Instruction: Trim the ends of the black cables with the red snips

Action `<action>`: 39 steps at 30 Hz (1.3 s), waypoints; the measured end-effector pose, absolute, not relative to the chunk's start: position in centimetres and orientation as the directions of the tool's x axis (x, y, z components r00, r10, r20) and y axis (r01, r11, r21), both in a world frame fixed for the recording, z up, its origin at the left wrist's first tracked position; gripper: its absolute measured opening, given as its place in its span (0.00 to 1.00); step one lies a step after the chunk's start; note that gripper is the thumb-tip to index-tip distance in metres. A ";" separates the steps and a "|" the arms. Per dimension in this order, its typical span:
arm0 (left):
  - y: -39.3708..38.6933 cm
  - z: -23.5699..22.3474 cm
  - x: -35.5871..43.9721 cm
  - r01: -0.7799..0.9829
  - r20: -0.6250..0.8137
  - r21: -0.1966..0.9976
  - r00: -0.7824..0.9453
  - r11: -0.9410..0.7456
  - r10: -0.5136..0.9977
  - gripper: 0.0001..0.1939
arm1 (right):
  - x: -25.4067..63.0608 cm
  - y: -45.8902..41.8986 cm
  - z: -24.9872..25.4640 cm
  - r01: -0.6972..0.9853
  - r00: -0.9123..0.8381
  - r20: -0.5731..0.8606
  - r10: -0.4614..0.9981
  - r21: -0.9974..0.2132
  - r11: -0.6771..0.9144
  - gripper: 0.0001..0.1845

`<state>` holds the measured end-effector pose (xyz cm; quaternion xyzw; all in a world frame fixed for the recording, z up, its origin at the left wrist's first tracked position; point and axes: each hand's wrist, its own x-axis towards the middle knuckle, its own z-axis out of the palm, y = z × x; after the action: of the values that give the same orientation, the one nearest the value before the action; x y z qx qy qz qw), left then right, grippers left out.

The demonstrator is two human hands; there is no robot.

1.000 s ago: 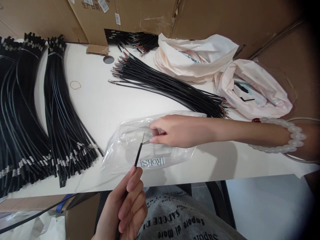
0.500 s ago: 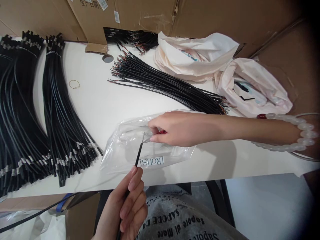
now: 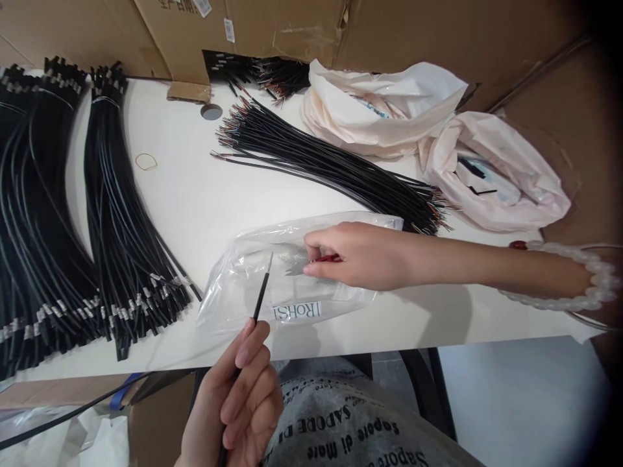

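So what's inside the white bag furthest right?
In the white bag, black pieces lie on what looks like clear plastic. Whatever is beneath them is covered, so I can't tell.

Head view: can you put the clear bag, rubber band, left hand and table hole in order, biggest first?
Clear bag
Left hand
Rubber band and table hole: too alike to rank

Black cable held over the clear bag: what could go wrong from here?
The left hand grips the black cable below its pale bare tip, so the free end could sway if touched.

The right hand holds a red-handled tool whose metal end points towards that tip; a careless closing might nick the strands.

The clear bag lies loosely beneath both, so its film could perhaps get snagged.
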<state>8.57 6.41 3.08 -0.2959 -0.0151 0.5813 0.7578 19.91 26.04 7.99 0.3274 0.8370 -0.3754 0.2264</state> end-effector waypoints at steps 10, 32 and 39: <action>6.7 3.2 8.9 -0.874 -0.332 -0.463 0.327 0.149 0.885 0.17 | 19.6 25.3 7.2 0.642 -0.745 -0.607 0.276 -0.541 0.544 0.12; 5.9 3.0 8.9 -0.909 -0.434 -0.359 0.362 0.210 0.825 0.14 | 19.4 25.1 9.1 0.593 -0.793 -0.502 0.345 -0.510 0.623 0.11; 6.7 3.3 8.4 -0.862 -0.207 -0.494 0.244 0.114 0.947 0.18 | 20.7 24.2 6.9 0.656 -0.729 -0.453 0.513 -0.676 0.336 0.12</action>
<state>8.45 6.70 3.31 -0.2672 -0.0800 0.6094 0.7422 20.68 24.22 6.85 0.3593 0.8134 -0.4505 0.0797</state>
